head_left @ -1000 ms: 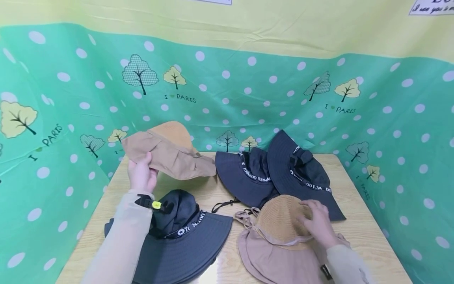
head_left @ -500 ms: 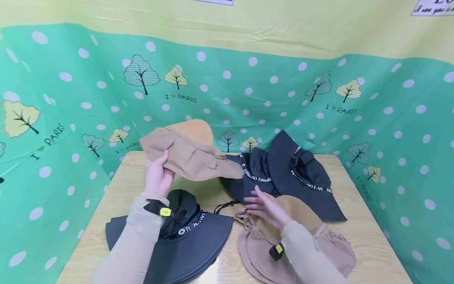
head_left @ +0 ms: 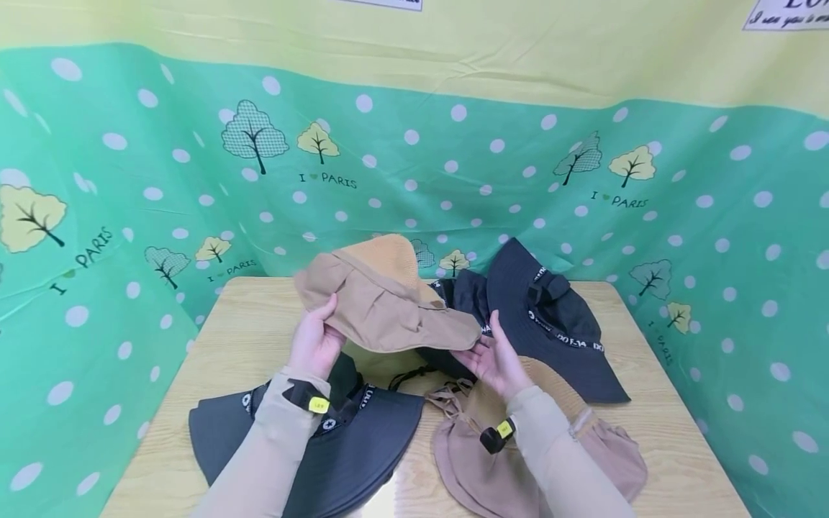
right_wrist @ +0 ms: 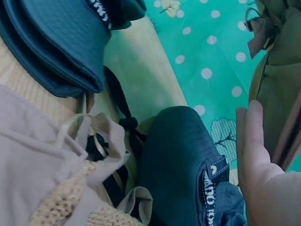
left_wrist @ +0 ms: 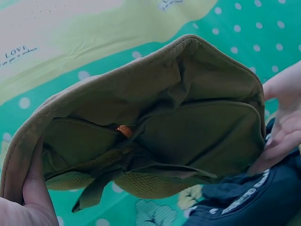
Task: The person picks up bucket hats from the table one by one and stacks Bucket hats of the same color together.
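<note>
A sun hat (head_left: pixel 388 309) with a tan cloth brim and woven straw-coloured crown is held up over the table. My left hand (head_left: pixel 316 344) grips its brim at the left, thumb on the outer face. At the brim's right end is my right hand (head_left: pixel 495 363), its fingers extended against the edge and its thumb raised apart from it. In the left wrist view the hat's underside (left_wrist: pixel 197 136) faces the camera, with a cloth strap hanging. Below my right forearm lies a second sun hat (head_left: pixel 469 460), pinkish-beige with a straw crown, partly hidden by that arm.
Dark bucket hats (head_left: pixel 369 453) with a lettered band lie stacked at the front left, under my left forearm. Two more dark hats, one standing tilted (head_left: pixel 512 309), rest at the back right. A polka-dotted curtain (head_left: pixel 447 187) surrounds the wooden table (head_left: pixel 239 316).
My left hand has carried the held sun hat rightward. My right hand has left the pinkish-beige hat's crown and come up to the held hat's right brim end.
</note>
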{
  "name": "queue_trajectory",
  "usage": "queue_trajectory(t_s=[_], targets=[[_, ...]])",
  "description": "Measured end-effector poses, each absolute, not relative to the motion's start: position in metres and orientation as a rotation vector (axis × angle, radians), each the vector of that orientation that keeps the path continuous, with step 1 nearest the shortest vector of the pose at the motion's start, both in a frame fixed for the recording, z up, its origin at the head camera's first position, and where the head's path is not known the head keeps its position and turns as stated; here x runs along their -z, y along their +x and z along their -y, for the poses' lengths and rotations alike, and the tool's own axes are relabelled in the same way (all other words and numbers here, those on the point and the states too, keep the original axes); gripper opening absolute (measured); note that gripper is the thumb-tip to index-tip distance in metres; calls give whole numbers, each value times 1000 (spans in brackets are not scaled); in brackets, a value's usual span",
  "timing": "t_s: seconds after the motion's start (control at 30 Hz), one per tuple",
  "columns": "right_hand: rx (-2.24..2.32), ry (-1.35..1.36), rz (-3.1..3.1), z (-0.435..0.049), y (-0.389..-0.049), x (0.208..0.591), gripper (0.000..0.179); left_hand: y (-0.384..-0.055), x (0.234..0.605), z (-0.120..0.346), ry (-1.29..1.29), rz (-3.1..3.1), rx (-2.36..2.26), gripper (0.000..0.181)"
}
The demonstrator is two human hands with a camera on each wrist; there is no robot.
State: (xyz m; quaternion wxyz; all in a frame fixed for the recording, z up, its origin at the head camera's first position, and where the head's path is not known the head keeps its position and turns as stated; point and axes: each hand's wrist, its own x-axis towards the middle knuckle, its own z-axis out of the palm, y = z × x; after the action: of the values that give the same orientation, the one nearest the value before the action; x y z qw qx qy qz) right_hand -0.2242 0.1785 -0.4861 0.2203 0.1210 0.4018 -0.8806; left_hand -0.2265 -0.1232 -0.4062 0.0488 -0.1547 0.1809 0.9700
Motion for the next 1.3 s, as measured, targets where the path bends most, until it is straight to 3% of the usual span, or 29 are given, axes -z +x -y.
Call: queue_trajectory(t_s=[0.37,0.53,0.73,0.8,1.03,1.3], targets=[[2649,574,-1104,-191,-231,477,29,-224,412,112,-488,-719,-2826,26],[2694,543,-1233,-201,-231,473,16,-224,410,110,-409,-847,-2841,40],[2719,521,-1290,-218,-229,465,31,-222,408,110,-324,-995,-2806,52],[2720,519,-1298,-225,-228,461,40,-221,407,109,-337,-1065,-2775,47],[2736,522,-1364,-252,-219,446,47,-219,406,107,-389,-1320,-2619,23],[2668,417,-1533,-290,-188,437,72,-214,409,94,-341,-1591,-2442,39]])
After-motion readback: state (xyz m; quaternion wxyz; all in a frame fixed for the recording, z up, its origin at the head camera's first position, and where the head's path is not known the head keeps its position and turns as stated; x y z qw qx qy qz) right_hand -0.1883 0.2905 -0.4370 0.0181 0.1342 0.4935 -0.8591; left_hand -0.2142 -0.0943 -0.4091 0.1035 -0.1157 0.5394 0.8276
